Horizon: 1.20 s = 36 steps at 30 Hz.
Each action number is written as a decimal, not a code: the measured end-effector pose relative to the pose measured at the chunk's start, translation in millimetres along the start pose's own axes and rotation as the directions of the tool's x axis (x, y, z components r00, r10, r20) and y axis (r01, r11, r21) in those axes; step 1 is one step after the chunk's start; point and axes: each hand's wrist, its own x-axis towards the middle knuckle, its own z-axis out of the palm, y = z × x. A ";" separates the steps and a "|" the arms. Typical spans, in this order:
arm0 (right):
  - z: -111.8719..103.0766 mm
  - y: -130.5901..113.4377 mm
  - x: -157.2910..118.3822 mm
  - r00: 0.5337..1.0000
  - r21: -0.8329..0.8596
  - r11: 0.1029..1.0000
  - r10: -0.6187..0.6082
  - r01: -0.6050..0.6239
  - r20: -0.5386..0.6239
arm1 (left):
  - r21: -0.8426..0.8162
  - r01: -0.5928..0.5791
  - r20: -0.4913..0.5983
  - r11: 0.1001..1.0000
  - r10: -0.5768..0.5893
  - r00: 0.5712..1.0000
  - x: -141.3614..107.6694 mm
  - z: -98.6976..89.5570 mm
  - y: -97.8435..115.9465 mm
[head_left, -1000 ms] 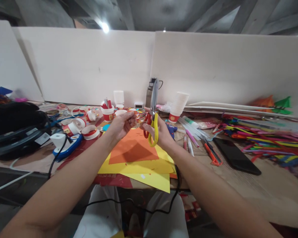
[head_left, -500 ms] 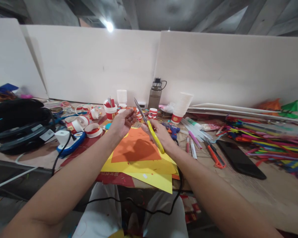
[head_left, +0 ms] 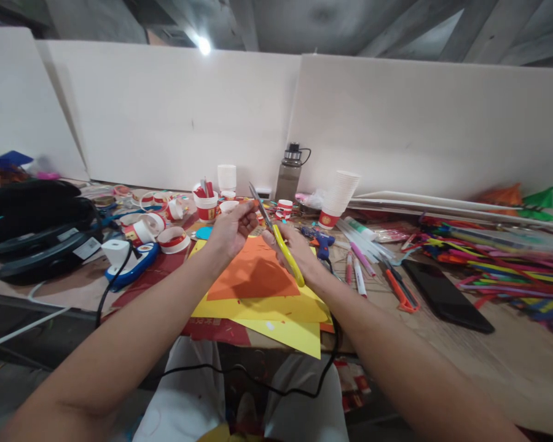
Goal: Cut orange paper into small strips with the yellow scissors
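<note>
My right hand (head_left: 295, 248) is closed round the yellow handles of a pair of scissors (head_left: 286, 252), whose blades point up and away. My left hand (head_left: 234, 230) is closed in a pinch just left of the blades. A small orange piece of paper (head_left: 257, 203) shows at its fingertips, close to the blades; whether they touch it I cannot tell. Below both hands an orange sheet (head_left: 253, 282) lies on larger yellow sheets (head_left: 276, 310), with the hands' shadow across it.
Cut cup rings (head_left: 172, 240) and a cup of pens (head_left: 206, 205) lie left. A bottle (head_left: 289, 172) and stacked paper cups (head_left: 338, 199) stand behind. At right are a blue glue gun (head_left: 323, 242), a cutter knife (head_left: 399, 288), a phone (head_left: 447, 294) and pipe cleaners (head_left: 502, 264).
My left hand has shifted slightly right, bringing its fingertips and the orange piece closer to the scissor blades. The right hand and scissors have hardly moved.
</note>
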 end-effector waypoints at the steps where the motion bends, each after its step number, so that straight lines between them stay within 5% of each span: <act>1: 0.3 0.2 -0.4 1.000 0.000 1.000 0.001 -0.001 -0.004 | -0.006 0.000 0.000 1.000 0.000 1.000 0.2 -0.1 -0.6; 20: 1.4 -1.5 -1.8 1.000 -0.035 0.999 0.007 -0.007 -0.009 | -0.006 0.028 -0.045 1.000 -0.028 0.999 -1.3 3.0 0.5; 36: -5.9 -11.4 -2.6 0.999 -0.100 0.995 -0.006 0.010 0.043 | 0.202 0.043 0.041 0.978 -0.052 0.998 4.6 -7.3 22.6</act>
